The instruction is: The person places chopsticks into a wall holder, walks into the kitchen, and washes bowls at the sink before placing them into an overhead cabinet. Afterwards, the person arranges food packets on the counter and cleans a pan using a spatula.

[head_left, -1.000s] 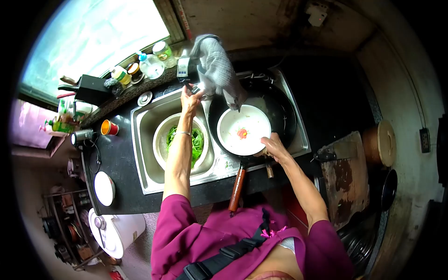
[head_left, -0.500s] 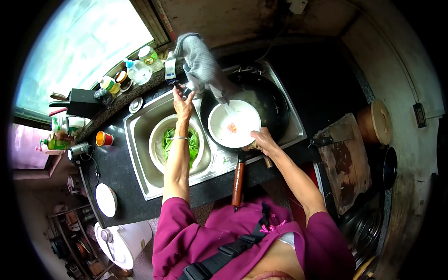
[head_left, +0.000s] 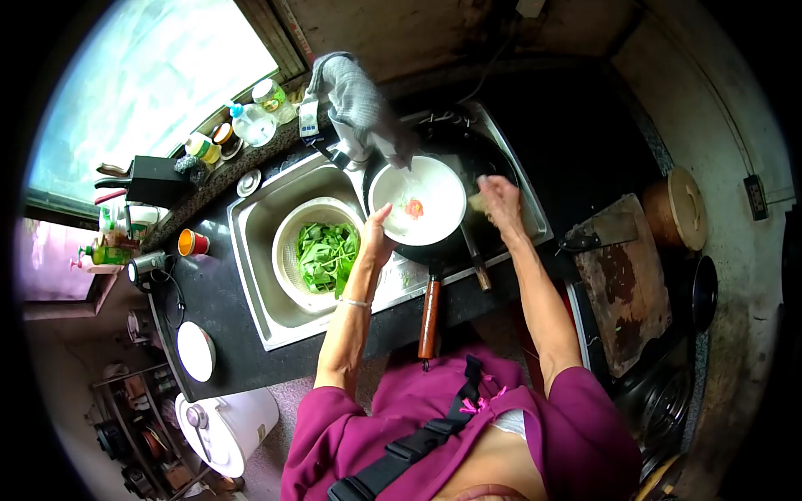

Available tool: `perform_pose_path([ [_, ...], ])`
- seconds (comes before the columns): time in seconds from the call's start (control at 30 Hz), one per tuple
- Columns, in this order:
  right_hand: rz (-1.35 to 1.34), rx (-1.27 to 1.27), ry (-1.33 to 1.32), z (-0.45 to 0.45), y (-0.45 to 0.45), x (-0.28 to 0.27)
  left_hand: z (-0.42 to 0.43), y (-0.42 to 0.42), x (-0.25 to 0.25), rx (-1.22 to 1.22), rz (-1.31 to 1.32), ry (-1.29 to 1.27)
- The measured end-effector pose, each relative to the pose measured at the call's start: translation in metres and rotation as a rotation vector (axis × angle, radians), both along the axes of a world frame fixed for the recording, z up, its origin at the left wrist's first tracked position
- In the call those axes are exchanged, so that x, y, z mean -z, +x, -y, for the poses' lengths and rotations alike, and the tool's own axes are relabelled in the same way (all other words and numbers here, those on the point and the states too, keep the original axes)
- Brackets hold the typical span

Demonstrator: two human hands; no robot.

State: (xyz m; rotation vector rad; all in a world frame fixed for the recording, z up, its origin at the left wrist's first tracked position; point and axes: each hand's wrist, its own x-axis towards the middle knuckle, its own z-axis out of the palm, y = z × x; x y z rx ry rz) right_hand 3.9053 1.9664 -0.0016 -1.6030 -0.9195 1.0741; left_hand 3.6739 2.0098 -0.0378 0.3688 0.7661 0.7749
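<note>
My left hand [head_left: 378, 238] grips the left rim of a white bowl [head_left: 434, 219], thumb over the edge. Clear water runs into the bowl from the tap under a grey cloth [head_left: 355, 96], and small reddish bits [head_left: 414, 209] lie in it. The bowl is over a black wok [head_left: 493, 159] in the right sink basin. To the bowl's right, my right hand [head_left: 502, 204] is closed and slightly blurred, with a tan, scrubber-like wad [head_left: 478, 203] at its fingers. A utensil with a wooden-ended handle [head_left: 483, 279] leans out of the wok below this hand.
Green leaves [head_left: 322, 259] fill a white colander [head_left: 284, 242] in the left basin. The wok's wooden handle [head_left: 429, 317] juts over the counter edge toward me. A cleaver [head_left: 614, 230] lies on a worn cutting board [head_left: 626, 309] at right. Bottles, a knife block [head_left: 157, 182] and an orange cup [head_left: 193, 243] stand left.
My left hand has come down from the tap lever to the bowl's left rim. My right hand has let go of the bowl and moved up and right with the tan wad.
</note>
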Motion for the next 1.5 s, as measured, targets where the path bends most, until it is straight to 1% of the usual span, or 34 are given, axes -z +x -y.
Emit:
perform_pose_path([
  [0.03, -0.032, 0.086, 0.2, -0.002, 0.001, 0.011, 0.002, -0.002, 0.009, -0.008, 0.002, -0.004],
  [0.1, 0.092, -0.02, 0.225, -0.007, -0.001, 0.029, -0.002, -0.001, 0.032, -0.057, -0.101, 0.07],
  [0.13, 0.403, -0.196, 0.382, -0.003, -0.031, 0.024, 0.008, 0.008, 0.019, -0.085, -0.064, 0.085],
  [0.17, 0.454, -0.281, 0.37, -0.005, -0.043, 0.027, 0.009, 0.009, 0.031, -0.071, -0.013, 0.133],
  [0.23, 0.751, -0.062, 0.44, -0.021, -0.057, 0.036, 0.016, 0.018, 0.032, -0.143, -0.027, 0.177],
  [0.27, 0.746, -0.059, 0.439, -0.025, -0.064, 0.038, 0.02, 0.02, 0.031, -0.111, -0.055, 0.236],
  [0.33, 0.817, 0.049, 0.388, -0.031, -0.079, 0.028, 0.021, 0.02, 0.036, -0.133, -0.043, 0.211],
  [0.37, 0.817, 0.051, 0.387, -0.037, -0.087, 0.028, 0.022, 0.022, 0.035, -0.129, -0.028, 0.187],
  [0.4, 0.55, 0.095, 0.273, -0.043, -0.093, 0.031, 0.028, 0.023, 0.02, -0.073, -0.045, 0.111],
  [0.43, 0.282, 0.136, 0.162, -0.049, -0.1, 0.035, 0.027, 0.023, 0.017, -0.073, -0.045, 0.111],
  [0.5, 0.018, 0.031, 0.229, -0.046, -0.113, 0.041, 0.024, 0.019, 0.014, -0.035, 0.043, 0.192],
  [0.53, 0.046, 0.02, 0.218, -0.047, -0.113, 0.042, 0.023, 0.02, 0.018, -0.049, 0.021, 0.218],
  [0.57, 0.148, -0.127, 0.293, -0.042, -0.11, 0.044, 0.02, 0.017, 0.02, -0.061, -0.014, 0.268],
  [0.6, 0.049, -0.25, 0.275, -0.034, -0.108, 0.041, 0.011, 0.01, 0.03, 0.057, 0.086, 0.309],
  [0.63, -0.05, -0.375, 0.26, -0.03, -0.102, 0.04, 0.007, 0.009, 0.015, 0.172, 0.187, 0.351],
  [0.67, -0.221, -0.59, 0.175, -0.027, -0.089, 0.049, 0.014, 0.008, 0.002, 0.066, -0.006, 0.206],
  [0.7, 0.171, -0.792, 0.439, -0.02, -0.069, 0.035, 0.002, 0.003, 0.028, -0.061, -0.121, 0.401],
  [0.77, 0.206, -0.917, 0.316, -0.019, -0.056, 0.028, -0.009, 0.0, 0.05, -0.116, -0.157, 0.471],
  [0.83, 0.639, -0.956, 0.346, -0.026, -0.032, 0.032, -0.006, -0.001, 0.036, -0.068, -0.136, 0.487],
  [0.87, 0.902, -0.926, 0.299, -0.033, -0.025, 0.034, -0.004, -0.001, 0.031, -0.029, -0.114, 0.5],
  [0.9, 1.119, -0.478, 0.588, -0.039, -0.027, 0.05, -0.005, -0.001, 0.035, -0.014, -0.115, 0.5],
  [0.97, 1.282, -0.436, 0.629, -0.044, -0.028, 0.055, -0.011, -0.002, 0.047, -0.002, -0.2, 0.561],
  [1.0, 1.286, -0.426, 0.627, -0.045, -0.033, 0.052, -0.004, 0.004, 0.04, -0.041, -0.155, 0.45],
  [1.07, 0.724, -0.118, 0.294, -0.042, -0.066, 0.039, 0.0, 0.009, 0.044, -0.073, -0.136, 0.431],
  [1.1, 0.307, -0.237, 0.002, -0.029, -0.089, 0.006, 0.001, 0.01, 0.045, -0.103, -0.122, 0.41],
  [1.13, 0.293, -0.242, 0.051, -0.03, -0.091, 0.013, 0.002, 0.011, 0.043, -0.108, -0.138, 0.363],
  [1.17, 0.417, -0.209, 0.114, -0.029, -0.107, 0.028, 0.001, 0.012, 0.045, -0.106, -0.139, 0.362],
  [1.23, 0.208, -0.106, 0.274, -0.021, -0.124, 0.035, -0.006, 0.017, 0.064, -0.182, -0.186, 0.413],
  [1.27, 0.23, -0.176, 0.256, -0.02, -0.122, 0.036, -0.013, 0.014, 0.077, -0.142, -0.079, 0.317],
  [1.3, 0.229, -0.179, 0.258, -0.018, -0.119, 0.038, -0.018, 0.014, 0.089, -0.145, -0.08, 0.318],
  [1.37, 0.405, -0.358, 0.344, -0.014, -0.108, 0.045, -0.025, 0.012, 0.104, -0.183, -0.118, 0.273],
  [1.4, 0.386, -0.435, 0.325, -0.01, -0.102, 0.045, -0.016, 0.018, 0.075, -0.253, -0.168, 0.294],
  [1.43, 0.38, -0.539, 0.263, -0.006, -0.091, 0.036, -0.013, 0.022, 0.064, -0.324, -0.242, 0.239],
  [1.5, 0.5, -0.689, 0.288, -0.003, -0.065, 0.061, -0.016, 0.012, 0.066, -0.23, -0.284, 0.312],
])
